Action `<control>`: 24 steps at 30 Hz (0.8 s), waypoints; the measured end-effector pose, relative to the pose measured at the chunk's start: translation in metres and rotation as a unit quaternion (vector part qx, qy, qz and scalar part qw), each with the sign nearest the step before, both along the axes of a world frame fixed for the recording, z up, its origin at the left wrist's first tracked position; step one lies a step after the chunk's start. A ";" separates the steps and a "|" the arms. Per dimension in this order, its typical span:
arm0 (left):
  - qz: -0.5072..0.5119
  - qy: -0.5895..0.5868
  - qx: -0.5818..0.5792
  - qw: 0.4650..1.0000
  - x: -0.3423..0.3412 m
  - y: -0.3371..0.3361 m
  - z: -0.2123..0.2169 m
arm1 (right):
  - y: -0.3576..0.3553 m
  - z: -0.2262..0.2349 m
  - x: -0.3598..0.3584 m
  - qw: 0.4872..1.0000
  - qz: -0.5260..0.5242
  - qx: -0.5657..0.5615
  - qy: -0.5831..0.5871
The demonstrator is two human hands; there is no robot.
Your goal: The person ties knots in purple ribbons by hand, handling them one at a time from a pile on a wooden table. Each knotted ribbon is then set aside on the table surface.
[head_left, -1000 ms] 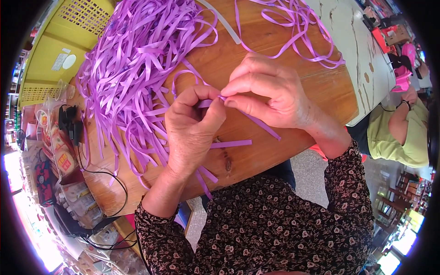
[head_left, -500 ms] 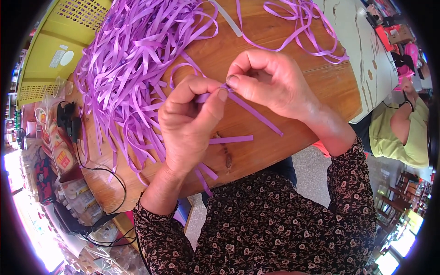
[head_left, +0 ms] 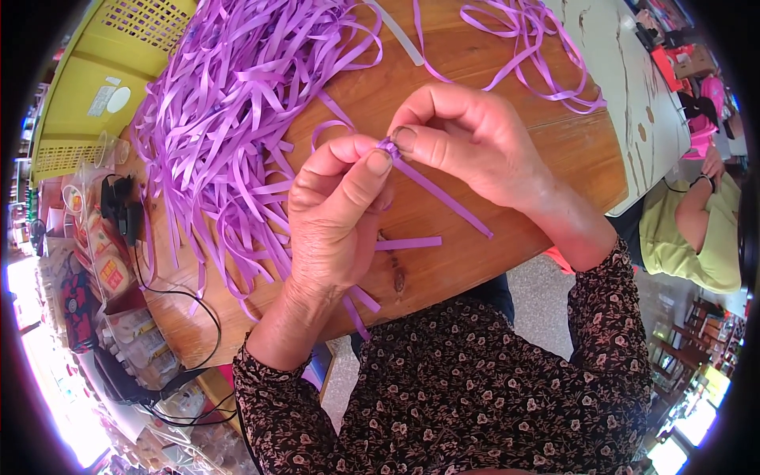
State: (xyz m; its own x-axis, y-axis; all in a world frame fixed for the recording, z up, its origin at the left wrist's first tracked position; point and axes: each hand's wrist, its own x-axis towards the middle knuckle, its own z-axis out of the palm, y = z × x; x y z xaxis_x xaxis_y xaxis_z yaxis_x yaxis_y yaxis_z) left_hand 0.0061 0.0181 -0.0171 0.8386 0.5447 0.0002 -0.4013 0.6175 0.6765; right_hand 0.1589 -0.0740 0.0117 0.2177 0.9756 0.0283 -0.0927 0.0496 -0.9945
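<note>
My left hand (head_left: 336, 218) and my right hand (head_left: 467, 142) meet above a round wooden table (head_left: 507, 87). Between their thumbs and forefingers they pinch one purple ribbon strip (head_left: 439, 194), folded into a small knot at the fingertips. Its loose end slants down to the right over the wood. A big heap of purple ribbon strips (head_left: 229, 119) lies on the table to the left of my hands. A short loose strip (head_left: 412, 243) lies flat below my hands.
A yellow plastic basket (head_left: 103, 87) stands at the upper left. Black cables (head_left: 170, 305) and small packets (head_left: 111, 273) crowd the left side. More ribbon loops (head_left: 522, 39) lie at the table's far edge. A person in a green top (head_left: 685, 229) sits at the right.
Both hands have shifted slightly, staying together on the strip. The fold at the fingertips is tighter and the strip's free end now hangs lower to the right.
</note>
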 end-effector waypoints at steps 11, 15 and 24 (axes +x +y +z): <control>-0.019 -0.034 -0.035 0.999 -0.002 0.003 0.001 | 0.000 -0.002 -0.002 0.933 -0.053 0.211 -0.287; -0.004 -0.029 -0.011 1.000 -0.001 0.001 0.004 | -0.001 -0.004 -0.003 0.959 -0.053 0.178 -0.215; -0.008 0.002 0.039 0.999 -0.003 0.003 0.001 | 0.000 0.003 0.003 0.921 -0.070 0.214 -0.318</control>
